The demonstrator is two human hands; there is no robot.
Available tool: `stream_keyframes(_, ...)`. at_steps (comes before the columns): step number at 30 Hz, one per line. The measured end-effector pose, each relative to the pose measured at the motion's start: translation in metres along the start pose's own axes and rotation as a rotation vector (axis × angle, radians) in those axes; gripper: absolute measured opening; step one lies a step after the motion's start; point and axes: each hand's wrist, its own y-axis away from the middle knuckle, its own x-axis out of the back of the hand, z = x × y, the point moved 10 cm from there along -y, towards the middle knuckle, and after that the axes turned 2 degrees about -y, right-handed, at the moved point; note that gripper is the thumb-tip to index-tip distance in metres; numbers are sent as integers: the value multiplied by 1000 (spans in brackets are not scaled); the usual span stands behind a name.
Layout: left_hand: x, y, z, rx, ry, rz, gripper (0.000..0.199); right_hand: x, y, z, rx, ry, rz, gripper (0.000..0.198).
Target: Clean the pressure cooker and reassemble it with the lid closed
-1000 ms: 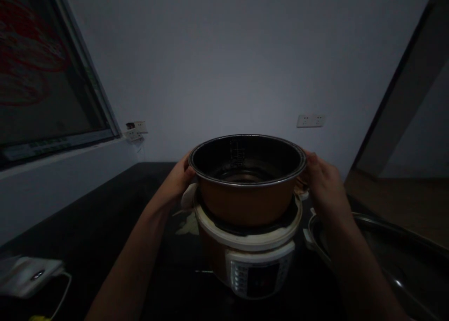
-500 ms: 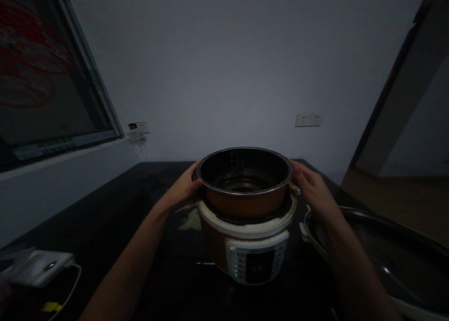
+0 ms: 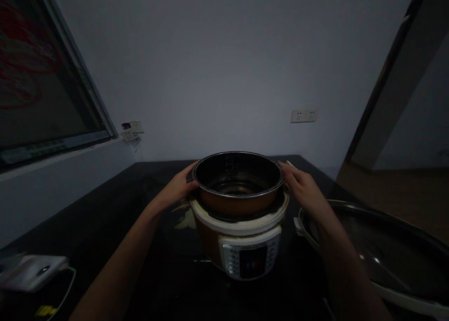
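Between my hands is a round inner pot point(image 3: 240, 201), dark inside with level marks and orange-brown outside. Its lower part sits within the opening of a cooker base point(image 3: 242, 229), which has a white rim and a front control panel. The pot's rim stands above the base's rim. My left hand point(image 3: 180, 186) is closed on the pot's left edge, thumb toward me. On the opposite side, my right hand point(image 3: 302, 185) grips the right edge, its fingertips partly hidden behind the pot.
A large oval glass lid or pan point(image 3: 382, 260) with a pale rim lies at the right. At the left are a white device point(image 3: 38, 272) with a cable and a yellow tag point(image 3: 45, 310). The black table point(image 3: 168, 288) reaches a wall with sockets point(image 3: 303, 115).
The pot sits slightly lower in the cooker base, with both hands still on its edges. The whole view has shifted a little.
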Motion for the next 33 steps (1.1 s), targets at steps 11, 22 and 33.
stream_keyframes(11, -1, 3, -14, 14, -184, -71, 73, -8, 4, -9, 41, 131, -13, 60)
stream_keyframes(22, -2, 6, -23, 44, -198, -111, 68, -15, 6, -3, 32, 281, -53, 49)
stream_keyframes(33, -14, 14, -21, 134, -123, -182, 63, -21, 5, 5, 14, 425, -71, 42)
